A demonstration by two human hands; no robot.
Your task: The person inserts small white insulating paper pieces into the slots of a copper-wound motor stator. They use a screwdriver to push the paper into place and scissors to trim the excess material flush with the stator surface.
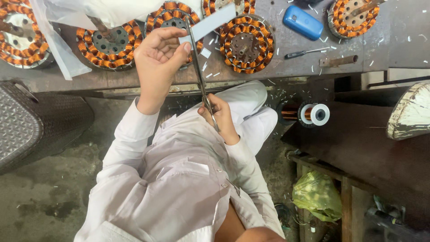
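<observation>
White shirt sleeves and lap fill the near centre, seen from above. Left hand [156,58] is raised over the workbench [394,40] edge, thumb and fingers pinched on the near-left end of a pale paper strip [210,23]. Strip's long axis runs from that pinch up and to the right, far end free over the wound stator [245,44]. Right hand [219,117] sits nearer, low by the lap, fingers curled closed around the handles of the scissors [199,67]; whether fingers pass through the loops, cannot tell. Scissor blades run long and almost straight away from the right hand toward the far side, tips meeting the strip just right of the left thumb. Blades look nearly closed at the strip, crossing its long axis. So the strip lies far from the right hand, and the left hand is the one on it.

Around: more copper-wound stators along the bench, one at far left [107,47] under a clear plastic bag [58,40]. Blue phone [303,22] and small screwdriver [304,53] to the right on the bench. White paper offcuts scattered across bench and floor. Copper wire spool [313,114] lies right of the knees, green bag [317,195] near right, dark woven seat [31,121] left.
</observation>
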